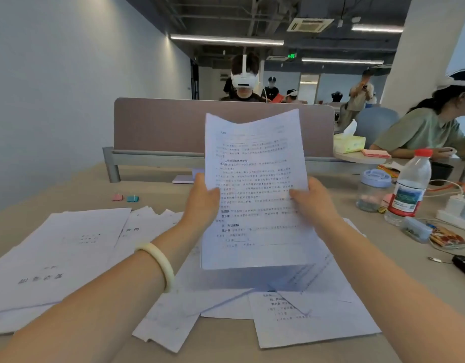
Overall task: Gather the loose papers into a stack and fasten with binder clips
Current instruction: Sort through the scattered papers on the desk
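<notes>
2 hands: left hand (202, 203), right hand (314, 203). 1 bunch of held sheets (255, 166); no. of pages in it unclear. On desk (69, 189), loose papers (69, 258): many, overlapping, exact no. can't tell. 2 clips: 1 pink binder clip (117, 197), 1 teal binder clip (132, 198). 1 water bottle (409, 189), 1 lidded jar (373, 189), 1 tissue box (349, 144), 1 bangle (158, 265), 1 desk divider (173, 127).

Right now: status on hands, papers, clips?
Left hand and right hand each grip a side of the held papers, upright above the desk. Loose papers scattered underneath. Binder clips untouched, far left.
</notes>
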`<state>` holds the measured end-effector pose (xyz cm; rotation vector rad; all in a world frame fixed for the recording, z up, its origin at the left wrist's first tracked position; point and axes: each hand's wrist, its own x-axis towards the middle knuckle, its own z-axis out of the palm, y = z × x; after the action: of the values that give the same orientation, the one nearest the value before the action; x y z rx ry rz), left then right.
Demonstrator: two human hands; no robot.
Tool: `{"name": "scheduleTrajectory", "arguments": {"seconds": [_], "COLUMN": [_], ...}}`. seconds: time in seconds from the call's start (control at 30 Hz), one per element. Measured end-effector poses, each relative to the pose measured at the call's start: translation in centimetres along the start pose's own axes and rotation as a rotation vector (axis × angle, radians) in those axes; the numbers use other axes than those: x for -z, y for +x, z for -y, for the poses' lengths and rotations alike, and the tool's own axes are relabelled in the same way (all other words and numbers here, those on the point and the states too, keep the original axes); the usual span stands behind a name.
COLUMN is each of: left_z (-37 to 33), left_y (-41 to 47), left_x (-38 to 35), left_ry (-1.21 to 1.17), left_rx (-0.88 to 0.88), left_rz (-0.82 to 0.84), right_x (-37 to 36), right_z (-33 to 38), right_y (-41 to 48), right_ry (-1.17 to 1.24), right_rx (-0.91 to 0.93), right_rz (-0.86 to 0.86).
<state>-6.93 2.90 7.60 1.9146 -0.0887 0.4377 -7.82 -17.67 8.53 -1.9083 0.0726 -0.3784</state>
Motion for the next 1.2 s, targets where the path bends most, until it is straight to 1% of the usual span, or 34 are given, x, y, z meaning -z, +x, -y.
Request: {"name": "scheduleTrajectory", "arguments": {"seconds": [0.03,0.1,0.13,0.17,0.2,0.23,0.27,0.3,0.37,0.4,0.47,0.53,0.6,0.63,0.7,0.77,0.8,0.83,0.9,0.93,0.97,1.03,1.1,1.13,1.2], "left_z": [1.1,3.7,5.2,6.6,7.9,9.1,10.0,10.9,12.3,12.7,12.9,12.5,12.3,12.3,12.0,12.0,12.0,12.1,12.6,12.9,13.5,15.1,16.4,16.9,17.0], "left_y": [0.4,0.3,-0.1,-0.6,-1.1,-1.5,-1.8,-1.9,-2.0,-2.0,-2.0,-2.2,-2.3,-2.4,-2.4,-2.0,-1.8,-1.6,-1.2,-1.2,-1.2,-1.7,-2.5,-2.8,-3.2], "left_x": [1.2,3.0,3.7,4.2,4.7,5.3,5.9,6.5,7.3,7.5,7.3,6.8,6.4,6.2,6.2,6.8,7.6,8.6,11.2,12.7,14.3,17.1,18.7,18.8,18.2], "left_ry": [0.073,0.243,0.415,0.645,0.876,1.044,1.135,1.167,1.129,1.096,1.053,1.01,0.974,0.961,0.912,0.795,0.752,0.769,0.974,1.069,1.12,1.135,1.122,1.116,1.115], "left_rx": [0.003,0.023,0.063,0.132,0.224,0.286,0.324,0.356,0.43,0.456,0.473,0.459,0.447,0.446,0.435,0.428,0.424,0.403,0.342,0.341,0.376,0.502,0.599,0.605,0.564], "left_rz": [-0.012,0.046,0.099,0.156,0.234,0.313,0.381,0.434,0.526,0.561,0.576,0.568,0.555,0.548,0.527,0.455,0.406,0.361,0.284,0.256,0.237,0.247,0.314,0.339,0.357], "right_x": [-1.2,-3.9,-5.3,-6.6,-7.7,-8.5,-9.2,-9.7,-10.3,-10.6,-10.7,-10.6,-10.4,-10.3,-10.3,-10.3,-10.4,-10.3,-9.7,-9.2,-8.6,-7.3,-6.4,-6.2,-6.0], "right_z": [0.1,-0.3,-1.0,-2.1,-3.2,-4.2,-5.2,-5.9,-6.6,-6.7,-6.1,-5.1,-4.4,-4.1,-3.8,-4.0,-4.2,-4.3,-4.5,-4.4,-4.1,-3.1,-1.8,-1.0,0.6], "right_y": [0.4,0.7,0.6,0.5,0.6,0.8,1.0,1.3,1.8,2.0,2.2,2.2,2.0,1.8,1.3,1.0,0.8,0.7,0.7,1.0,1.3,2.1,2.6,2.7,2.7], "right_ry": [-0.057,-0.223,-0.309,-0.381,-0.433,-0.481,-0.543,-0.62,-0.775,-0.811,-0.819,-0.751,-0.619,-0.575,-0.571,-0.538,-0.5,-0.471,-0.441,-0.43,-0.419,-0.384,-0.324,-0.28,-0.191], "right_rx": [0.002,-0.003,-0.009,-0.017,-0.032,-0.049,-0.067,-0.088,-0.158,-0.197,-0.237,-0.282,-0.303,-0.306,-0.314,-0.311,-0.297,-0.265,-0.175,-0.132,-0.102,-0.047,0.001,0.018,0.017], "right_rz": [0.03,0.124,0.168,0.199,0.22,0.232,0.248,0.267,0.284,0.294,0.336,0.417,0.471,0.48,0.494,0.483,0.474,0.46,0.422,0.388,0.338,0.223,0.125,0.09,0.041]}}
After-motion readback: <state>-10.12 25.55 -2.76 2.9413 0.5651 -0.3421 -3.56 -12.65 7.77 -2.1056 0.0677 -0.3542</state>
